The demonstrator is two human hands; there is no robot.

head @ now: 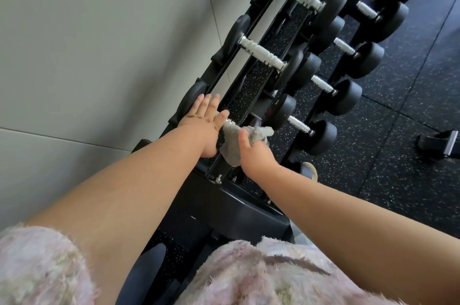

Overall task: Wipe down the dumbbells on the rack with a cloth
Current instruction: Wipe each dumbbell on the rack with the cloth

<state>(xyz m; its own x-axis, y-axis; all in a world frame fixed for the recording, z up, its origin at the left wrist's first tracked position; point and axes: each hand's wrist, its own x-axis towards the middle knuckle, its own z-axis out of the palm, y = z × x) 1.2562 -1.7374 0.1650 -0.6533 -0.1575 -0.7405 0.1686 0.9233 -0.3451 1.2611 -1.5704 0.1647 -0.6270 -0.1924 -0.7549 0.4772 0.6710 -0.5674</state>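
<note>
A black dumbbell rack (239, 75) runs along the wall, with black dumbbells with silver handles on its tiers. My left hand (204, 120) lies flat with straight fingers on the nearest top-tier dumbbell (193, 98), over its black head and the start of its handle. My right hand (251, 152) grips a grey cloth (234, 150) that is wrapped over that same handle, just right of my left hand. The far head of this dumbbell is hidden behind the cloth and my right hand.
A pale grey wall (99, 43) stands left of the rack. More dumbbells (261, 53) fill the upper tier and a lower tier (321, 135) to the right. Black speckled rubber floor (398, 155) lies right, with a metal bench foot (440, 142) on it.
</note>
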